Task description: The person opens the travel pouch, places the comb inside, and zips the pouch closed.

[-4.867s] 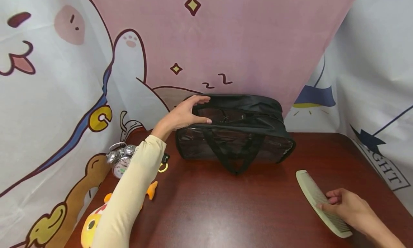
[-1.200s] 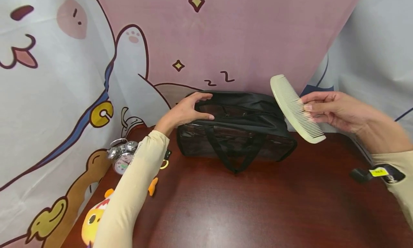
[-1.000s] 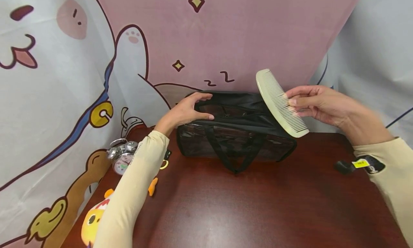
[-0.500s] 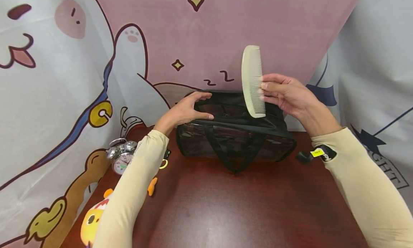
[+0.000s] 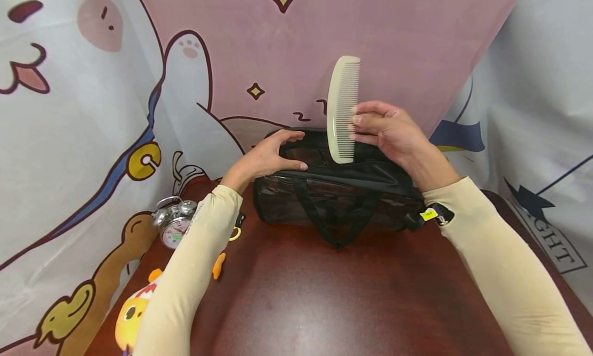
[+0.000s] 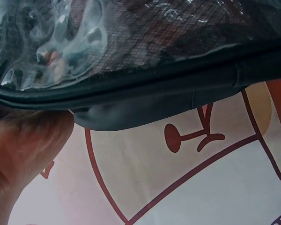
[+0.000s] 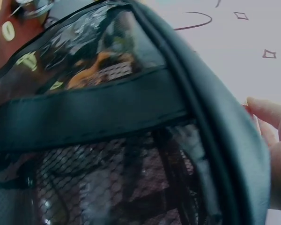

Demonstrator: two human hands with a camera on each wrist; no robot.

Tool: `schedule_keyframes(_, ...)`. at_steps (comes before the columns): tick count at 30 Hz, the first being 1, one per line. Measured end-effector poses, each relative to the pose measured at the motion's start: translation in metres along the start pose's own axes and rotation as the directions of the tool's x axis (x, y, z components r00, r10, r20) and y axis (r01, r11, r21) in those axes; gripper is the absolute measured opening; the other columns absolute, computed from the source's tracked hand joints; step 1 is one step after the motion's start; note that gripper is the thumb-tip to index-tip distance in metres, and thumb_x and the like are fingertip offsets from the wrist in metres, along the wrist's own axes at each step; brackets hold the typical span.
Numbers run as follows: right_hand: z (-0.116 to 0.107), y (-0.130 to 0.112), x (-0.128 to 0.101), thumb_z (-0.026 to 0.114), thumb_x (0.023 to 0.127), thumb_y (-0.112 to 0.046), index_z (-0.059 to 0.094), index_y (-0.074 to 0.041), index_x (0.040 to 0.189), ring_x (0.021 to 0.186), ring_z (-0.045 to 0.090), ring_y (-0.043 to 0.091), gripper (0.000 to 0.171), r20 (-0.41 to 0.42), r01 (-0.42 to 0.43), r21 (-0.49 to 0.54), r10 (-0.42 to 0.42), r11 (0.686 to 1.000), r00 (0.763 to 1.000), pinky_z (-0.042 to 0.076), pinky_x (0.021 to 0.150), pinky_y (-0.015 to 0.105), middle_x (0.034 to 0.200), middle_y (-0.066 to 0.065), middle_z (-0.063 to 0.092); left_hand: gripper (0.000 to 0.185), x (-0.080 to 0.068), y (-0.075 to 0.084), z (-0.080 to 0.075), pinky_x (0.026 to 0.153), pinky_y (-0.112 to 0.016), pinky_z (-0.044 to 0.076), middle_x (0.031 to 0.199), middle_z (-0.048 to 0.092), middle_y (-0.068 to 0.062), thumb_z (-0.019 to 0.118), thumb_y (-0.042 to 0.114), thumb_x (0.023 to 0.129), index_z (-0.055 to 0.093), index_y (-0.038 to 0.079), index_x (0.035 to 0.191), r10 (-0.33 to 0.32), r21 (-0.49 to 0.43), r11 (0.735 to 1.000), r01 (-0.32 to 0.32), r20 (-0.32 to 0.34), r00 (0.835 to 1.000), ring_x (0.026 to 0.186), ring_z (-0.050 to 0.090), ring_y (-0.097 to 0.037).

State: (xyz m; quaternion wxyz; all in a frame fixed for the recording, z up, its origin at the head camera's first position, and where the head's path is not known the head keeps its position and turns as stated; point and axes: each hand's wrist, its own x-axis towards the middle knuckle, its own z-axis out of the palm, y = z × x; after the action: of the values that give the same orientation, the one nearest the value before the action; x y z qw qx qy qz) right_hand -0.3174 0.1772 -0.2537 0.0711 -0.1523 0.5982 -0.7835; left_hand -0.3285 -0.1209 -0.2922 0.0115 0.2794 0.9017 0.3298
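Head view, centre of frame: the right hand point(image 5: 391, 132) pinches a pale comb point(image 5: 343, 109) by its toothed edge, fingers and thumb curled onto it. The comb stands nearly upright, teeth toward the hand, its lower end just above the top of a black bag point(image 5: 338, 191) and its upper end against the pink backdrop point(image 5: 370, 37). The bag sits at the back of the dark red bench point(image 5: 324, 304), its carry straps hanging down the clear front panel.

The left hand point(image 5: 266, 158) grips the bag's upper left corner, fingers over the top edge and thumb against the front (the left wrist view shows the thumb point(image 6: 28, 140) pressed under the bag's black rim point(image 6: 154, 89)). The right wrist view shows only the bag's mesh and clear panels point(image 7: 107, 140) at close range, with fingertips point(image 7: 271, 117) at the right edge; the comb is not seen there.

Lower left of frame: an alarm clock point(image 5: 173, 227) stands on the bench beside the left sleeve point(image 5: 185, 284), and a yellow plush toy point(image 5: 132, 317) lies nearer the front edge. Cartoon-printed cloth point(image 5: 69, 140) hangs on both sides.
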Motion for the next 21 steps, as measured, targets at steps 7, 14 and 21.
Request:
schedule_keyframes(7,0.003,0.007,-0.002,0.071,0.084,-0.004,0.063,-0.002,0.11,0.09,0.07,0.02,0.027,-0.015,0.011,-0.086,-0.012,0.996,1.0,0.058,0.078,0.038,0.098,0.006,0.07,0.085,0.0,0.0,-0.001,0.114,-0.044,0.032,0.143,0.044,0.01,0.076,0.057,0.073,0.04,0.031,0.145,-0.004,0.003,1.0,0.004,0.001,1.0,0.136,0.038,-0.014)
schedule_keyframes(14,0.001,0.007,-0.005,0.075,0.082,-0.01,0.064,-0.001,0.109,0.089,0.069,0.017,0.031,-0.046,0.042,-0.264,-0.056,0.964,0.997,0.059,0.074,0.035,0.095,0.004,0.071,0.084,-0.001,-0.001,-0.001,0.114,-0.043,0.032,0.144,0.043,0.01,0.076,0.056,0.074,0.04,0.029,0.145,0.0,-0.003,1.0,0.0,0.001,1.0,0.137,0.038,-0.014)
schedule_keyframes(21,0.002,0.001,-0.015,0.076,0.082,-0.022,0.07,-0.004,0.107,0.087,0.069,0.013,0.032,-0.066,-0.006,-0.635,-0.046,0.773,0.997,0.059,0.072,0.029,0.094,0.0,0.073,0.084,0.0,-0.001,-0.002,0.115,-0.042,0.031,0.144,0.043,0.009,0.076,0.055,0.074,0.04,0.028,0.145,0.019,-0.005,1.0,-0.019,0.004,1.0,0.137,0.038,-0.013)
